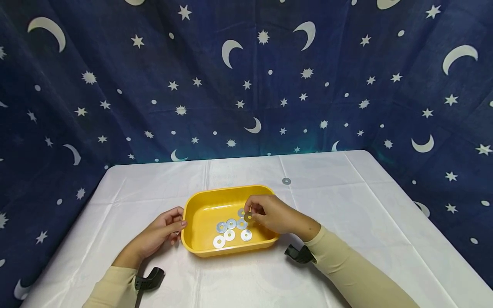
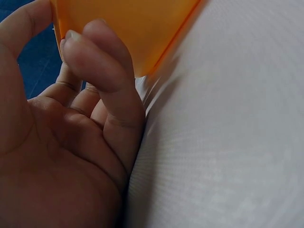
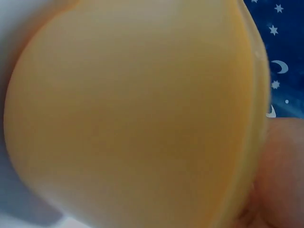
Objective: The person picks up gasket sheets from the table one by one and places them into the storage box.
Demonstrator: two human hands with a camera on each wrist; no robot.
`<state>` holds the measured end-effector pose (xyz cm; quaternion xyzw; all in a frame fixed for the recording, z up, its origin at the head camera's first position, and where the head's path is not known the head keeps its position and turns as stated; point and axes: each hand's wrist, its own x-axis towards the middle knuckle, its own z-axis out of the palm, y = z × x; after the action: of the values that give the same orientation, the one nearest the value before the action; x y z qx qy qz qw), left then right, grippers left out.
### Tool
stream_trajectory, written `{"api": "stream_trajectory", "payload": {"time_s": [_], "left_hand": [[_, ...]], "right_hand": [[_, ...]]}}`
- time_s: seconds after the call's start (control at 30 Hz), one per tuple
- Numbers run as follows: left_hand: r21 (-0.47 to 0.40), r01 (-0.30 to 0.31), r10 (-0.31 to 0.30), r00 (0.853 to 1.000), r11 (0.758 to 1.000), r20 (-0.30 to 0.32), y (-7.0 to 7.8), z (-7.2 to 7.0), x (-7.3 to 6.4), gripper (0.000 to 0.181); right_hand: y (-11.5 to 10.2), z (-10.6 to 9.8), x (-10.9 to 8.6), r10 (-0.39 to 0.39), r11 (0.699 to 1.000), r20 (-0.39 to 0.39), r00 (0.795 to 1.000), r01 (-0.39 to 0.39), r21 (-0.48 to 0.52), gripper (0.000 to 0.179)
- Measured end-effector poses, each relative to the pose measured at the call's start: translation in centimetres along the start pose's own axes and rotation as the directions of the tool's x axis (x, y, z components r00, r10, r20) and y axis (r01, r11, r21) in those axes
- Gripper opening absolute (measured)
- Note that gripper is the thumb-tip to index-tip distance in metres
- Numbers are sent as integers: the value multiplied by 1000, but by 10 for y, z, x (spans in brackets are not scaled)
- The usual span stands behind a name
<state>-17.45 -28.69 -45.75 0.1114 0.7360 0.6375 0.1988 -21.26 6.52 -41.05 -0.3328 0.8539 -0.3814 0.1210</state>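
Observation:
A yellow plastic tray (image 1: 202, 222) stands on the white cloth, with several flat metal washers (image 1: 230, 223) spread over its floor, mostly in the middle and right. At the tray's left end, my left hand (image 1: 155, 235) holds the rim, thumb on the edge; the left wrist view shows the fingers (image 2: 97, 64) curled against the outside wall. Inside the right part of the tray, my right hand (image 1: 275, 214) pinches one washer (image 1: 248, 217) between thumb and fingers, above the others. In the right wrist view the tray's outer wall (image 3: 133, 104) hides the fingertips and the washer.
Behind the tray, to the right, a single washer (image 1: 286, 181) lies on the white tablecloth (image 1: 346, 201). A dark blue curtain (image 1: 208, 107) with moons and stars hangs around the back and sides. Black straps with small devices (image 1: 151, 279) sit at both wrists.

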Motion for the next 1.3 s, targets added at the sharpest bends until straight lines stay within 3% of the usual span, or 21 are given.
{"api": "stream_trajectory", "payload": {"time_s": [0.97,1.3], "left_hand": [[21,25,-25,1000,999,-10,1,-2,0,31],[37,41,-41,999,998,-18,1,0,3,31]], "right_hand": [[-2,35,21,34,999,118,992,-30,-31,15],[2,38,23,28,993,75,997,-19,-115,14]]}}
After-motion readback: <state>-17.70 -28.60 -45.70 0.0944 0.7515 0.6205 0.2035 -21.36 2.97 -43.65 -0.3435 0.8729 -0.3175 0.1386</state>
